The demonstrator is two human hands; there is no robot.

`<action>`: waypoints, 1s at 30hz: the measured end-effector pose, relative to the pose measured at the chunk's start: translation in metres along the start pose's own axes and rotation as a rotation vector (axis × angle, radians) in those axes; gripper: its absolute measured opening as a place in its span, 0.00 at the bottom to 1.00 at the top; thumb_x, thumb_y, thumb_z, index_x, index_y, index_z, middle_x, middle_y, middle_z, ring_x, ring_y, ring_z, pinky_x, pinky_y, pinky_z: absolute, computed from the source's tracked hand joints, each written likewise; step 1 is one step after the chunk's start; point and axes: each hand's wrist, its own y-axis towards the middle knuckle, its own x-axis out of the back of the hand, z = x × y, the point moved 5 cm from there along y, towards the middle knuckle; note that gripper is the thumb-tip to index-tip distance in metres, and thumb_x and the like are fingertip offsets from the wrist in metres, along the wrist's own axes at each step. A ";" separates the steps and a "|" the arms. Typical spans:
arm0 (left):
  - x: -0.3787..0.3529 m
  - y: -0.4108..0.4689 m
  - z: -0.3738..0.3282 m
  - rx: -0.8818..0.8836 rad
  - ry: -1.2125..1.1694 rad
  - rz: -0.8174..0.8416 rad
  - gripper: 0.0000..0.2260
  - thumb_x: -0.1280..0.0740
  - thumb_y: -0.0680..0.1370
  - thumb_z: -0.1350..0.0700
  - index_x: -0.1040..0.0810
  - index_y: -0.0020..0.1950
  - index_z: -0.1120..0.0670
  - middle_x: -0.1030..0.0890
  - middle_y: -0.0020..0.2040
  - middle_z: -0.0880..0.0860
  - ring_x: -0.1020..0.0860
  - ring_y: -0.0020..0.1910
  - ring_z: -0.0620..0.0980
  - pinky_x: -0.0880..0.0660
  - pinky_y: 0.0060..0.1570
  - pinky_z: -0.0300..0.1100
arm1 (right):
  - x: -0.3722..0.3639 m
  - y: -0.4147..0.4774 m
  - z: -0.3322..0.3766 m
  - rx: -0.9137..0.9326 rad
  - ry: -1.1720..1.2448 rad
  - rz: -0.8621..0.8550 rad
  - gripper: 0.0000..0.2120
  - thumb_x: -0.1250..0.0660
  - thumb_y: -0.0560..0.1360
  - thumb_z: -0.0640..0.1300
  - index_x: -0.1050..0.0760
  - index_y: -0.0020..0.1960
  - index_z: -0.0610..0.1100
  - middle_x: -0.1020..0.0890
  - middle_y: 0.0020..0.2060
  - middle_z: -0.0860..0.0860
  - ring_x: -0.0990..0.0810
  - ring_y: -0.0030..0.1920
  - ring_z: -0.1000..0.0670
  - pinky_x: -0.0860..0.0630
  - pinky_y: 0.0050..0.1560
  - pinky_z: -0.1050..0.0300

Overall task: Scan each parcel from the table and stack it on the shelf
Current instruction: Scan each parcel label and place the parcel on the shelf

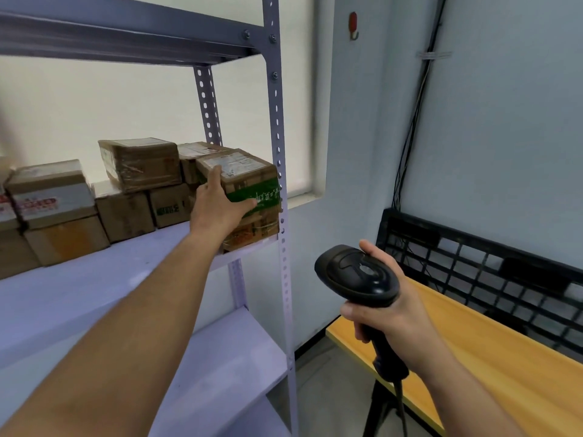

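Note:
A brown cardboard parcel with a green band and a white label [244,175] sits on top of another parcel [252,230] at the right end of the shelf board [94,279]. My left hand [217,205] grips its left front corner, thumb on the front face and fingers along its side. My right hand [383,305] holds a black barcode scanner [358,274] upright over the end of the table [504,351], to the right of the shelf. The scanner's cable hangs below my fist.
Several more taped cardboard parcels [138,162] are stacked in two layers along the back of the same shelf. A perforated metal upright [279,152] stands just right of the held parcel. A black plastic crate [479,263] leans behind the yellow table. A lower shelf [227,367] lies below.

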 end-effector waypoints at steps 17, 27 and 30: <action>-0.013 -0.058 -0.018 -0.089 0.128 -0.196 0.43 0.28 0.74 0.47 0.53 0.80 0.49 0.48 0.78 0.61 0.47 0.76 0.59 0.43 0.73 0.55 | 0.039 -0.032 0.004 0.014 0.009 -0.029 0.44 0.22 0.61 0.33 0.32 0.69 0.63 0.19 0.42 0.45 0.23 0.29 0.42 0.24 0.29 0.52; -0.133 -0.214 -0.051 -0.325 0.221 0.118 0.32 0.30 0.74 0.45 0.33 0.73 0.57 0.31 0.71 0.57 0.33 0.69 0.59 0.38 0.67 0.50 | 0.105 -0.104 0.001 -0.004 0.003 -0.110 0.44 0.23 0.60 0.34 0.34 0.70 0.61 0.19 0.45 0.42 0.22 0.29 0.45 0.24 0.28 0.53; -0.163 -0.246 -0.066 -0.322 0.187 0.185 0.32 0.36 0.71 0.42 0.30 0.71 0.57 0.27 0.66 0.57 0.30 0.65 0.59 0.34 0.63 0.50 | 0.133 -0.133 -0.001 -0.006 -0.006 -0.156 0.43 0.23 0.61 0.35 0.33 0.68 0.63 0.17 0.46 0.45 0.23 0.28 0.44 0.24 0.28 0.52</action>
